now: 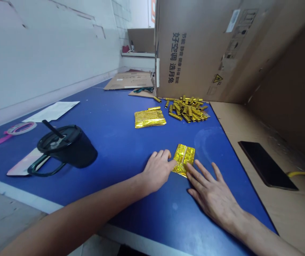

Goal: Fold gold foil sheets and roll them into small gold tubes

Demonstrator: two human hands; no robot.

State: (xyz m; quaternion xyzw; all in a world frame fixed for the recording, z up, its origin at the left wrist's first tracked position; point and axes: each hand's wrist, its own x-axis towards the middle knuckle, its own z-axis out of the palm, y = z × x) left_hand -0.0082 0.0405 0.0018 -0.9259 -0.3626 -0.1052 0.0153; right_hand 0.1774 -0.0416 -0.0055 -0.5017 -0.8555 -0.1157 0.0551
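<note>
The left hand (158,170) lay loosely curled, thumb on the folded gold foil (185,156); the right hand (212,193) was spread flat, fingertips at its near edge. On the blue bench (120,142) it looked light, crease-prone, best pinched by an edge.

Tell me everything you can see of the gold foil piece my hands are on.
The gold foil piece is a small, shiny, crinkled sheet, roughly rectangular. It seems folded inward, with a seam down its middle. It lies flat and slightly askew on the blue table, towards the table's right edge. The left hand touches its left edge with a fingertip, and the right hand, fingers outstretched, touches its near corner. Nothing else touches it.
</note>
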